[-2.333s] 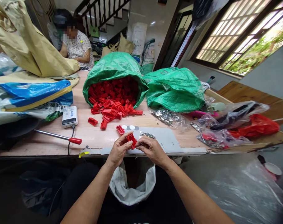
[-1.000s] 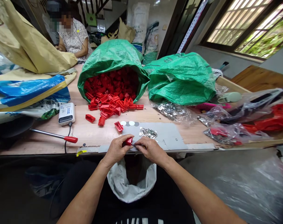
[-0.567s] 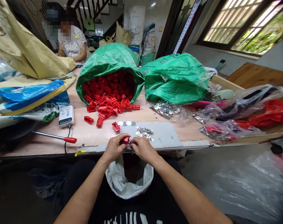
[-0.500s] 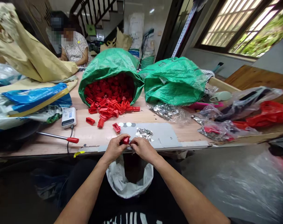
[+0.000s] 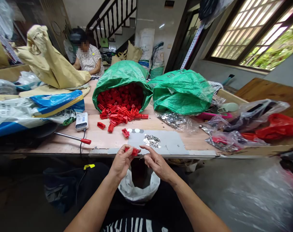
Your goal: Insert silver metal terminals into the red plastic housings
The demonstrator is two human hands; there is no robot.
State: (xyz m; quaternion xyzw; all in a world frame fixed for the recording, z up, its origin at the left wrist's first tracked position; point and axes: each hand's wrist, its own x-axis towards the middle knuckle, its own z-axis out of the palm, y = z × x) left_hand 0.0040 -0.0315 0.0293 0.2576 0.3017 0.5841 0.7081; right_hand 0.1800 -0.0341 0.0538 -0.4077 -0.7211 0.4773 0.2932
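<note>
My left hand [image 5: 121, 162] pinches a small red plastic part [image 5: 134, 151] between thumb and fingers, just over the table's front edge. Close on its right is my right hand [image 5: 158, 163], its index finger stretched toward the part and its other fingers bent. I see nothing held in it. Beyond the hands, a pile of small shiny metal pieces [image 5: 152, 140] lies on a grey sheet [image 5: 172, 138]. One loose red part [image 5: 125, 132] rests by the sheet's left corner. Under my hands, a white bag [image 5: 139, 193] hangs open at my lap.
A green sack [image 5: 123, 71] spills many red parts [image 5: 119, 112] onto the table. Another green sack [image 5: 182, 91] stands beside it. Left are a white device [image 5: 82, 121] and a red-handled rod [image 5: 85, 140]. Plastic bags [image 5: 230, 138] crowd the right. A person [image 5: 88, 59] sits behind.
My right hand has drawn slightly away from the red part, and its index finger has straightened. The part has turned in my left hand. The whole view has shifted a little.
</note>
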